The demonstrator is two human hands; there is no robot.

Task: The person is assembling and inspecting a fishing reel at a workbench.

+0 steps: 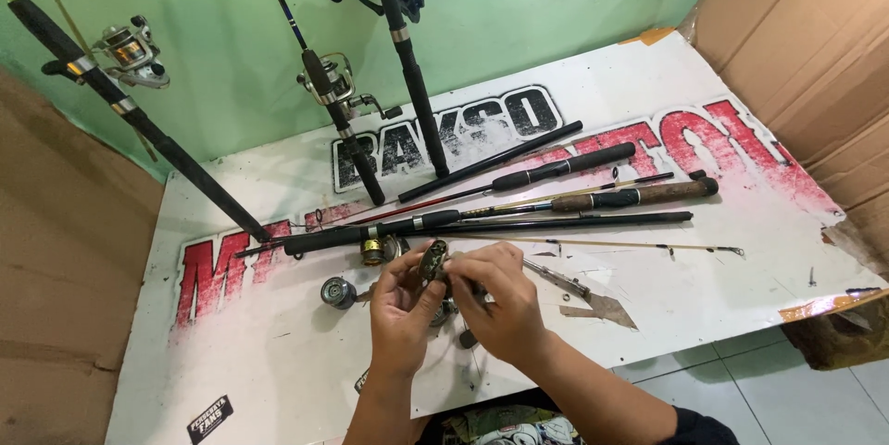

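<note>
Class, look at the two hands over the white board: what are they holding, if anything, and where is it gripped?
Both the left hand and right hand pinch a small fishing reel part by its opposite sides, between fingertips.

Fishing rods [556, 195] on white board [704, 288]

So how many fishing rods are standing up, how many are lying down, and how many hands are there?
Rods leaning upright against the wall: 3
Rods lying on the board: about 6, overlapping
Hands, left hand and right hand: 2
Total: about 11
</note>
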